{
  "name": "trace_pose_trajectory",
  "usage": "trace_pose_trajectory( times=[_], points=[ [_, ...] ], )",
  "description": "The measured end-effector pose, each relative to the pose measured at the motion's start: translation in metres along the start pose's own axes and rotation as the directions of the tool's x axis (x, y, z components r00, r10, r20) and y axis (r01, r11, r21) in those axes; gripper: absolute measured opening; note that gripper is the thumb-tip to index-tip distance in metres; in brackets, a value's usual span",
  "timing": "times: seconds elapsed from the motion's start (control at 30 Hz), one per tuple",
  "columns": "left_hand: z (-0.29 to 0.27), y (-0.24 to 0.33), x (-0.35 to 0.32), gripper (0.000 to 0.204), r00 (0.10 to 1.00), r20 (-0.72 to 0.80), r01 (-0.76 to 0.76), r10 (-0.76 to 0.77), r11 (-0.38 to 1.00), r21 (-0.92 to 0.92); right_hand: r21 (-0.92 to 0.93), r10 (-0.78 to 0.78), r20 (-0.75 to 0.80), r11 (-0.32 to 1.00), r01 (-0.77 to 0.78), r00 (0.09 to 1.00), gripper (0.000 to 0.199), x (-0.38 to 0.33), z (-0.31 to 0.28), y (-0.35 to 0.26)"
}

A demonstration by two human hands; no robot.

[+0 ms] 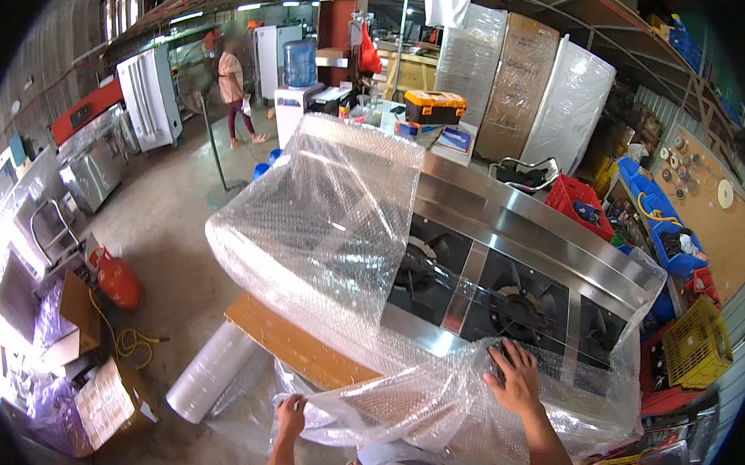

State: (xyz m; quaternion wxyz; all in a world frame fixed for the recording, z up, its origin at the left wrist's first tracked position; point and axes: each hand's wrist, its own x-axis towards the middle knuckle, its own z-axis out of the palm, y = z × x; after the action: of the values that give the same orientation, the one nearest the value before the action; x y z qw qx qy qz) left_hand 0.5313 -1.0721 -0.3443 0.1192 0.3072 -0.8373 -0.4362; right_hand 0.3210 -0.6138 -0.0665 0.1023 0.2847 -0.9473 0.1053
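Note:
A stainless steel gas range [449, 341] with black burner tops stands in front of me. Clear bubble wrap [320, 219] drapes over its left end and runs along its near side, while several burners lie bare. My left hand [291, 415] is closed on the edge of the bubble wrap, to the left of my body. With fingers spread, my right hand [514, 376] rests on the wrap at the range's near edge. The wrap bunches between my two hands.
A film roll [218, 368] and a brown board [298, 341] lie at left, near a red gas cylinder [116, 278]. Behind the range are an orange toolbox [435, 107] and wrapped tall units [513, 84]. A yellow crate [696, 344] stands right. A person [233, 87] stands far off.

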Motion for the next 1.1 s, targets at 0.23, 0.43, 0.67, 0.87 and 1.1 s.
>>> trace_pose_trajectory(
  times=[0.23,0.43,0.67,0.87,1.1],
  points=[
    [-0.128,0.044,0.02,0.004,0.742,-0.637,-0.171,0.209,0.978,0.121,0.035,-0.005,-0.008,0.999,0.005,1.0,0.057,0.0,-0.001,-0.006],
    [-0.247,0.217,0.109,0.013,0.566,-0.514,-0.459,0.645,0.764,0.454,0.054,0.005,0.028,0.999,-0.007,1.0,0.056,0.007,-0.009,-0.009],
    [-0.194,0.278,0.274,0.017,0.772,-0.16,-0.548,0.615,0.772,0.32,0.041,0.1,0.042,0.994,-0.102,0.994,0.059,0.003,-0.003,-0.007],
    [-0.172,0.274,0.316,0.025,0.842,0.122,-0.531,0.525,0.769,0.356,0.003,0.152,0.128,0.988,-0.154,0.98,0.063,0.001,-0.004,-0.008],
    [-0.178,0.267,0.318,0.022,0.852,0.198,-0.524,0.485,0.799,0.295,-0.004,0.242,0.283,0.968,-0.252,0.928,0.06,0.028,-0.027,-0.023]
  ],
)
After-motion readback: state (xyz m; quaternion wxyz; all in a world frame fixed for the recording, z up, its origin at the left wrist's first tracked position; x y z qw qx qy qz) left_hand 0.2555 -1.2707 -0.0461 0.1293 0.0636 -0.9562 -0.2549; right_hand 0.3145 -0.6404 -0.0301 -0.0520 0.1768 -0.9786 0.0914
